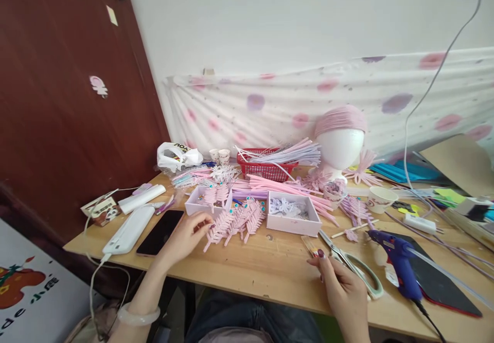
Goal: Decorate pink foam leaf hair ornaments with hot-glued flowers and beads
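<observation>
My left hand (189, 236) is at the left end of a row of pink pipe-cleaner leaves (250, 218) with blue gems at their tips. Its fingers are curled with the tips close together beside the nearest leaf; whether they grip it is hidden. My right hand (341, 284) pinches a small clear packet (310, 245) with an orange-yellow mark, low over the table's front. Just right of it lie scissors (353, 266) with pale green handles, partly behind the hand. A white box (294, 224) holding pale flower pieces stands beyond the packet.
A purple glue gun (401, 263) lies on a dark board (443, 281) at right. A phone (160, 232) and white power bank (129, 230) lie at left. Behind are a red basket (266, 169) of pipe cleaners and a white foam head (341, 147). Cords cross the right side.
</observation>
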The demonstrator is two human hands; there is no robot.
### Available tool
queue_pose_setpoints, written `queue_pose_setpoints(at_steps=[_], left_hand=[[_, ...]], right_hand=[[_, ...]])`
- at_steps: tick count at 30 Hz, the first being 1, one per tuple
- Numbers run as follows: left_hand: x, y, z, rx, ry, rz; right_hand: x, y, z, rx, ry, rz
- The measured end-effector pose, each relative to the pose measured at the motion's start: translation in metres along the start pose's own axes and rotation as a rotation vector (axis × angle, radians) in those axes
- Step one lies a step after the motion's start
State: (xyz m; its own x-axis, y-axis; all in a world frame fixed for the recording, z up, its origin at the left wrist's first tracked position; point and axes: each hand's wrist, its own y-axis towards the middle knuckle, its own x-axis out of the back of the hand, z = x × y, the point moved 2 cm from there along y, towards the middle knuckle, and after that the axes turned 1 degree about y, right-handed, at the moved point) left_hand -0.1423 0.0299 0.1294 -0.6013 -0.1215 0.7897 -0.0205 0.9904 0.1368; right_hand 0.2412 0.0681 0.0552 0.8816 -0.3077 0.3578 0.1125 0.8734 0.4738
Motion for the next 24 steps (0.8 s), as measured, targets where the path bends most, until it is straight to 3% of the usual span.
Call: queue_pose_setpoints(at_steps=[5,8,13,16,19,24], left_hand=[[0.0,-0.007,0.036,0.13,0.038,-0.02],[0.006,-0.004,0.047,0.215,0.065,-0.099],[0.033,0.037,0.042,0.314,0.076,-0.276],[0.042,0.076,0.033,0.349,0.06,-0.277],[0.039,0.1,0.027,0.368,0.01,-0.239],[0.026,0.111,0.031,0.383,-0.12,-0.199]], right_hand=[[0.001,0.0,0.006,-0.014,-0.008,-0.002],[0.001,0.0,0.015,-0.021,0.0,-0.04],[-0.001,0.002,0.022,-0.034,0.003,-0.059],[0.0,0.001,0.02,-0.026,0.0,-0.061],[0.001,0.001,0.014,0.0,-0.006,-0.04],[0.002,-0.001,0.003,0.046,0.001,-0.007]])
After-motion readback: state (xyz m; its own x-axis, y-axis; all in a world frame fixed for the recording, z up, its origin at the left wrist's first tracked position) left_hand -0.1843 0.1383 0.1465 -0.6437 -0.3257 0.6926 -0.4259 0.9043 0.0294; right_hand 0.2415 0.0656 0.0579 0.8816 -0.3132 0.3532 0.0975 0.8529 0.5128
